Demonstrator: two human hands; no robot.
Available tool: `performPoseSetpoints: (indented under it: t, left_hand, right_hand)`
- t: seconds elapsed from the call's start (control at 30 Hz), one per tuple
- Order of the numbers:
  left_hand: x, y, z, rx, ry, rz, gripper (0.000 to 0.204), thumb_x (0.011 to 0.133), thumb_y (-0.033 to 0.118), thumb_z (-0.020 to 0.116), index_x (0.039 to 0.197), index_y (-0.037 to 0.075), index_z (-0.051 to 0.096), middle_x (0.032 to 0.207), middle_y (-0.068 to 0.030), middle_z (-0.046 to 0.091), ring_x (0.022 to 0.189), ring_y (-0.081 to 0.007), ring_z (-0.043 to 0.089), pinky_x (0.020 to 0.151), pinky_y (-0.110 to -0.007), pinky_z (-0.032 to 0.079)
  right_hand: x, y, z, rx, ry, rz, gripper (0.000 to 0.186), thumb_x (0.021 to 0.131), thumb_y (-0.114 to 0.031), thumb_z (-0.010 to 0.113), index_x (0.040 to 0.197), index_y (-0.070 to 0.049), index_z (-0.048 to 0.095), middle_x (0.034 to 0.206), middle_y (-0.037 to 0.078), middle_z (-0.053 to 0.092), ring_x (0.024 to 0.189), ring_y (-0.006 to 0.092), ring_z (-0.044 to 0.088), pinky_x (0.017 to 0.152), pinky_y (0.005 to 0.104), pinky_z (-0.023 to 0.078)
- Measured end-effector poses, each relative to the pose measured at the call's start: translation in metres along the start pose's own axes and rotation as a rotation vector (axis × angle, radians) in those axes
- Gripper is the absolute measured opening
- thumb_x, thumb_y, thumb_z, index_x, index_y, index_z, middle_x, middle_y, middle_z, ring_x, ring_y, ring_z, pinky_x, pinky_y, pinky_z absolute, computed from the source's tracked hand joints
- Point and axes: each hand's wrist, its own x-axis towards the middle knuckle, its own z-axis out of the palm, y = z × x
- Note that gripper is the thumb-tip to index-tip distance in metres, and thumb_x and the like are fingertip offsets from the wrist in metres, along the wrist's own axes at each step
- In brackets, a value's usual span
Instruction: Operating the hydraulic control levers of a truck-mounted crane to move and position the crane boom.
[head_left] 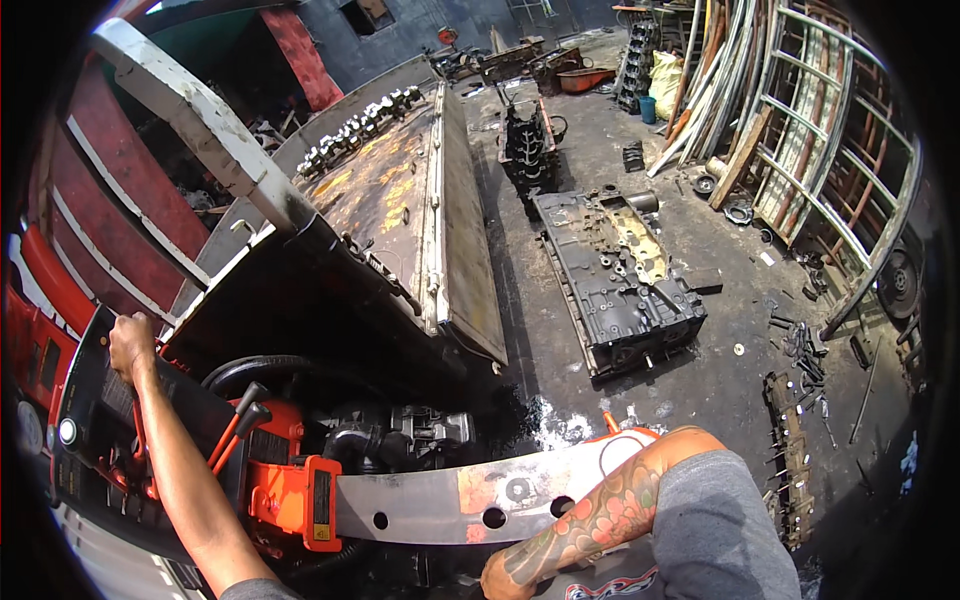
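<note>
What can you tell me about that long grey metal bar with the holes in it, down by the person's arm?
The grey metal bar is a flat, broad beam lying roughly level across the orange machine frame, with engine parts behind it. It looks like bare steel, scuffed, with rusty orange patches and three round holes along its lower edge. Its right end curves upward, edged in orange. The person's tattooed right forearm crosses in front of it; the right hand sits just below it.

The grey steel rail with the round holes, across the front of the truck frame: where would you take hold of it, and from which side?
Probably the bare stretch of the grey rail between its holes, from above on the near side: it lies flat, and the orange bracket blocks its left end.
</note>
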Motion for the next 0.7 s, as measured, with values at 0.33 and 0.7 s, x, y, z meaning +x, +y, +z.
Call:
performPoseSetpoints:
  t: [0.33,0.7]
  left_hand:
    - [-0.003,0.001,-0.003,0.01,-0.003,-0.029,0.049,0.091,0.037,0.047,0.12,0.005,0.069,0.124,-0.0237,0.067,0.116,-0.0429,0.064,0.098,-0.051,0.051]
    - [0.019,-0.012,0.023,-0.019,0.021,0.001,0.045,0.092,0.035,0.047,0.115,0.004,0.07,0.12,-0.0245,0.068,0.113,-0.0457,0.065,0.095,-0.054,0.052]
  right_hand:
    - [0.003,0.001,-0.007,-0.003,-0.085,-0.007,0.036,0.099,-0.03,0.064,0.08,0.001,0.067,0.077,0.018,0.066,0.066,0.0361,0.06,0.061,0.0473,0.046]
    - [-0.001,-0.006,-0.015,-0.166,-0.092,0.071,0.032,0.095,-0.031,0.068,0.082,-0.002,0.066,0.077,0.014,0.064,0.064,0.0329,0.059,0.059,0.0448,0.046]
